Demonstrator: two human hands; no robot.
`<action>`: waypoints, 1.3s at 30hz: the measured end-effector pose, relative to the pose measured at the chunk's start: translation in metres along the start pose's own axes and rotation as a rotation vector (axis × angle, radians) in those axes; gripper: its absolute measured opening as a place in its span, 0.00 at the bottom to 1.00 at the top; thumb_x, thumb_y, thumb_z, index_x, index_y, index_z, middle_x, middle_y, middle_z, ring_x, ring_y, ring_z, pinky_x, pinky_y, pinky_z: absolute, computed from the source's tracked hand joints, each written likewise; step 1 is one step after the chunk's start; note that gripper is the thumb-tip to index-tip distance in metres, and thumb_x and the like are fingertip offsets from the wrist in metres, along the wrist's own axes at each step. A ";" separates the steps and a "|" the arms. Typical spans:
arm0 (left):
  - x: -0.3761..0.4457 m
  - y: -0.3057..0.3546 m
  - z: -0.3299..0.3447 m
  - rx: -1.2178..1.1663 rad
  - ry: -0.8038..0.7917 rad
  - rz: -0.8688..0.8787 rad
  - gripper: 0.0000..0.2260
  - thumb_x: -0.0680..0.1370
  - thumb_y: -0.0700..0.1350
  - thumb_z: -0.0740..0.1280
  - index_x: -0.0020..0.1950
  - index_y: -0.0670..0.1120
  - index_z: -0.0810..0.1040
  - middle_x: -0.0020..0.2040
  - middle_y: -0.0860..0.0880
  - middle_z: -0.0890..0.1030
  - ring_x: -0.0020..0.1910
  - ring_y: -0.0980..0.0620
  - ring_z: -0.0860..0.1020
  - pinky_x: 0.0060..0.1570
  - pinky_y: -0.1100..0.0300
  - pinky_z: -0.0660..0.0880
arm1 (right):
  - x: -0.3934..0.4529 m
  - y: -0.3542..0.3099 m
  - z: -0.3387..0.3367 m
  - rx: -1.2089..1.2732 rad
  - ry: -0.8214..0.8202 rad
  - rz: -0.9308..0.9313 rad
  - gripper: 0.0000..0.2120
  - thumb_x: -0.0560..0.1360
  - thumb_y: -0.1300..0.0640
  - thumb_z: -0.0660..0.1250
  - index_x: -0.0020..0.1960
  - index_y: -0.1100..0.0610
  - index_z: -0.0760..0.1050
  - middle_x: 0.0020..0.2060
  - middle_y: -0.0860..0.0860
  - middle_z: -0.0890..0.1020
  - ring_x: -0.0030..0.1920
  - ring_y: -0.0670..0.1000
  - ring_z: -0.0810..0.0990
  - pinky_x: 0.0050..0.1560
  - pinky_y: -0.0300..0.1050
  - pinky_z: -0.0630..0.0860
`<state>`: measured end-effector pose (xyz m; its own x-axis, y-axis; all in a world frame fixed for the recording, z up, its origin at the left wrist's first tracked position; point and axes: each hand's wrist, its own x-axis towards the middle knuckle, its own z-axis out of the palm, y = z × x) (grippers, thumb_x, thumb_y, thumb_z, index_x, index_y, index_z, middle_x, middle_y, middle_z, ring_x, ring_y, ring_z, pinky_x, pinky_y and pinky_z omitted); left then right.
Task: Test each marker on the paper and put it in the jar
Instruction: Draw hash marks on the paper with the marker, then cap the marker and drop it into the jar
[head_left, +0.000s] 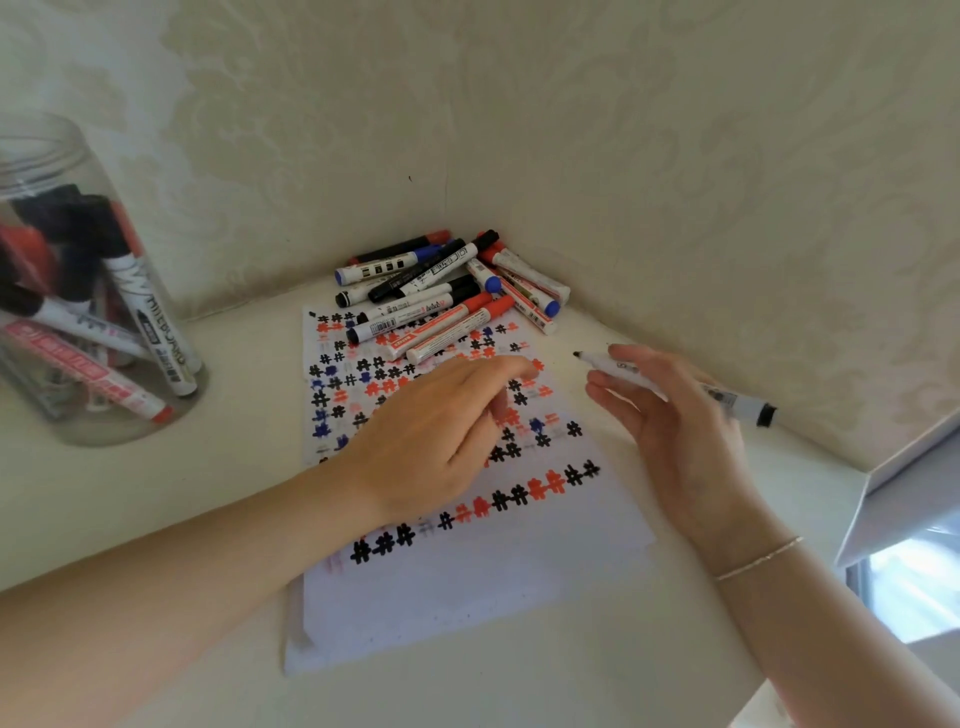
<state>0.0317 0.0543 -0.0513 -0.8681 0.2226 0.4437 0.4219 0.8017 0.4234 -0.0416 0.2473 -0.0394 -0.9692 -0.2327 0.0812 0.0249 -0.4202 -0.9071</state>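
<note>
Clear glossy plastic jar (78, 291), matt paper (447, 597)

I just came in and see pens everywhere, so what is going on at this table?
A person is trying out markers on a sheet of paper already covered in rows of black, red and blue hash marks. The right hand holds an uncapped black marker, tip off the paper. The left hand hovers over the sheet; whether it holds the cap is unclear. A pile of markers waits by the wall corner, and a clear jar at left holds several markers.
</note>
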 end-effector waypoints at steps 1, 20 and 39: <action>0.000 0.000 0.001 -0.032 0.006 -0.020 0.20 0.78 0.48 0.49 0.69 0.48 0.68 0.47 0.56 0.75 0.46 0.61 0.73 0.45 0.66 0.72 | 0.000 -0.002 -0.001 0.063 -0.012 0.023 0.10 0.73 0.60 0.65 0.36 0.58 0.82 0.42 0.55 0.84 0.46 0.59 0.82 0.53 0.52 0.79; 0.004 -0.003 0.005 -0.139 0.090 -0.183 0.13 0.74 0.45 0.71 0.58 0.45 0.78 0.53 0.53 0.82 0.50 0.62 0.79 0.54 0.72 0.74 | -0.006 -0.004 0.008 -0.141 -0.013 0.022 0.12 0.76 0.66 0.64 0.33 0.63 0.72 0.27 0.59 0.82 0.28 0.57 0.81 0.34 0.45 0.81; 0.032 0.018 -0.033 -0.497 0.308 -0.244 0.08 0.80 0.42 0.62 0.45 0.51 0.78 0.28 0.51 0.70 0.25 0.58 0.64 0.26 0.68 0.60 | 0.031 -0.046 0.052 -0.166 0.066 -0.021 0.15 0.74 0.56 0.68 0.31 0.59 0.73 0.23 0.51 0.71 0.21 0.49 0.66 0.26 0.41 0.64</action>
<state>0.0204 0.0570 -0.0032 -0.8705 -0.1634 0.4642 0.3570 0.4396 0.8242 -0.0598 0.2137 0.0264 -0.9832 -0.1648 0.0789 -0.0315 -0.2722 -0.9617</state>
